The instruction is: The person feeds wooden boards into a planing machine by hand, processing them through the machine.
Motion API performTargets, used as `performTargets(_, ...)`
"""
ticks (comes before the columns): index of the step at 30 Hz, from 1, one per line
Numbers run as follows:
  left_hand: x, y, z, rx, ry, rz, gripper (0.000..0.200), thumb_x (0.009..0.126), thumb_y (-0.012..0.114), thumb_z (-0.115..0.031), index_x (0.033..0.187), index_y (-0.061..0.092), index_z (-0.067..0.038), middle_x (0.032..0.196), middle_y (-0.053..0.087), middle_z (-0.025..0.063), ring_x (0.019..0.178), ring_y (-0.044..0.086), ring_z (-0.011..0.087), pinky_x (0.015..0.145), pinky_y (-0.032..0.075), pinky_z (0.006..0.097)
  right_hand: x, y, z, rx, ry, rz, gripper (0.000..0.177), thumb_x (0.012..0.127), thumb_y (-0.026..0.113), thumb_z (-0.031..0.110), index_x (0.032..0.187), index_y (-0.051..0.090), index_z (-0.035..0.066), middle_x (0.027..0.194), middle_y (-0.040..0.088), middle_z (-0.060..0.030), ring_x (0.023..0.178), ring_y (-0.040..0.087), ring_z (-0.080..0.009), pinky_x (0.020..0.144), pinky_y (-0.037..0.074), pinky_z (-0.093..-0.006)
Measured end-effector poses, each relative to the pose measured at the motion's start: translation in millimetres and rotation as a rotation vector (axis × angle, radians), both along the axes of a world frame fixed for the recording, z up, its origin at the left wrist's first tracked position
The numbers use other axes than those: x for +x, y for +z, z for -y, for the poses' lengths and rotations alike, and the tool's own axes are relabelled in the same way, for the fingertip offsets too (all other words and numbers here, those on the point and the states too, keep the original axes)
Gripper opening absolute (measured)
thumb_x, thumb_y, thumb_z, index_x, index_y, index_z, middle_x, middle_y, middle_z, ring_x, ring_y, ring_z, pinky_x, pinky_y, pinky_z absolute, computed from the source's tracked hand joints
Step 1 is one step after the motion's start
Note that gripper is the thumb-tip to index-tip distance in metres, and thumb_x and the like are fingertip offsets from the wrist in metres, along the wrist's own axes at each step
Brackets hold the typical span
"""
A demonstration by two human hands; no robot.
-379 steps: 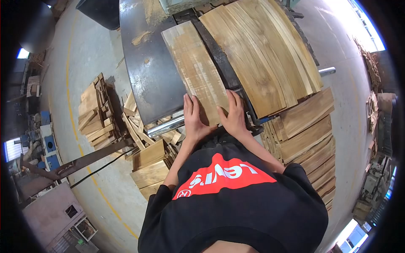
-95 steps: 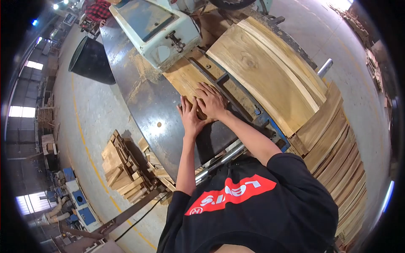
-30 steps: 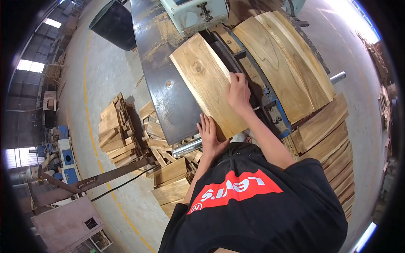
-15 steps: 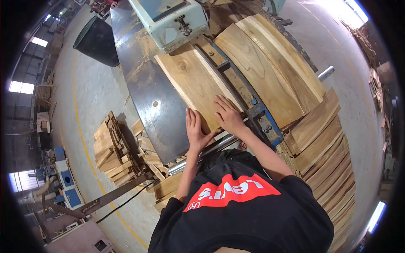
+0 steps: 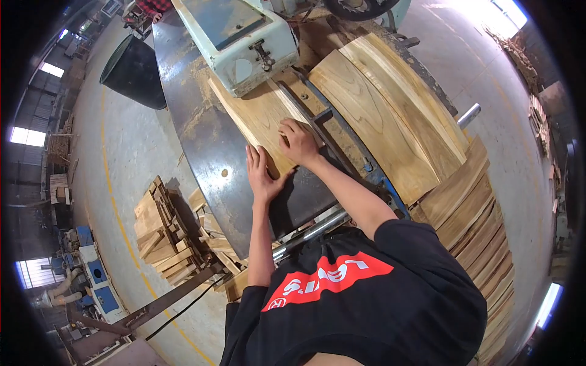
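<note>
Head view: pale board (image 5: 256, 116) is laid flat on dark metal table (image 5: 207, 152), clock read from board's middle. Far end is hidden under pale green housing (image 5: 244, 64) at 12 o'clock; near end is at 5. Left hand (image 5: 263, 183) is set at 6 o'clock, fingers straight and nearly together along the left edge, thumb stretched out to the near end. Right hand (image 5: 301, 145) is placed at 4 o'clock, fingers bent and bunched on the board's top; whether anything is pinched can't be told, tips partly hidden. Dark rail (image 5: 332, 137) is seen just right of board. Wide boards (image 5: 372, 113) are stacked at 3 o'clock, black bin (image 5: 134, 73) at 10, wood pile (image 5: 162, 232) at 7. For good handling, judged: board is best pressed flat and evenly, its line held parallel to the rail, sideways twist avoided; push should be given from behind the near end, steady, no jerks, with fingertips well clear of the housing and not hooked under the edge.
</note>
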State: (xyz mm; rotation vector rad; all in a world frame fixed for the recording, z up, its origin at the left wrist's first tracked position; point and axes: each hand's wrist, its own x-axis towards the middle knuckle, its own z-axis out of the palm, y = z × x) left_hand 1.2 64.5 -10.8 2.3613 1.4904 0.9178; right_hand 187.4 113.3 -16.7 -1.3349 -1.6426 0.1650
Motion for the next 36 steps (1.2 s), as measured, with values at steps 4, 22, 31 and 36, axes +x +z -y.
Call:
performTargets(4, -7, -15, -28, -0.025, 0.031, 0.082, 0.126, 0.065, 0.098, -0.055, 0.159, 0.040, 0.006, 0.168, 0.032, 0.0354, 0.160, 0.024, 0.0499, 0.128, 0.024, 0.0581, -2, 6, -21, -0.062, 0.080, -0.024, 0.026, 0.090, 0.075, 0.018, 0.110, 0.070, 0.004, 0.125, 0.070, -0.0133, 0.114, 0.069, -0.0353, 0.096, 0.057, -0.0442)
performTargets(22, -12, -11, -72, 0.145, 0.330, 0.218, 0.101, 0.071, 0.097, -0.055, 0.146, 0.059, 0.001, 0.165, 0.038, 0.0336, 0.156, 0.031, 0.0505, 0.125, 0.032, 0.0568, 200, 99, 193, -0.526, -0.869, 0.390, 0.082, 0.074, 0.095, 0.041, 0.136, 0.060, 0.001, 0.144, 0.051, -0.0237, 0.135, 0.045, -0.0413, 0.112, 0.038, -0.0555)
performTargets(31, -11, -3, -58, 0.310, 0.292, 0.351, 0.063, 0.084, 0.092, -0.037, 0.130, 0.067, -0.001, 0.156, 0.052, 0.0290, 0.151, 0.040, 0.0481, 0.124, 0.034, 0.0553, 185, 128, 196, -0.477, -0.775, 0.252, 0.041, 0.081, 0.091, 0.030, 0.114, 0.076, 0.009, 0.115, 0.067, -0.0156, 0.099, 0.069, -0.0379, 0.082, 0.056, -0.0469)
performTargets(36, 8, 6, 12, 0.285, 0.112, 0.571, 0.050, 0.085, 0.091, -0.020, 0.126, 0.070, -0.001, 0.133, 0.070, 0.0213, 0.129, 0.065, 0.0393, 0.111, 0.049, 0.0478, 131, 139, 231, -0.146, -0.790, 0.272, 0.023, 0.085, 0.086, 0.022, 0.104, 0.076, 0.013, 0.105, 0.063, -0.0081, 0.089, 0.070, -0.0336, 0.074, 0.055, -0.0464)
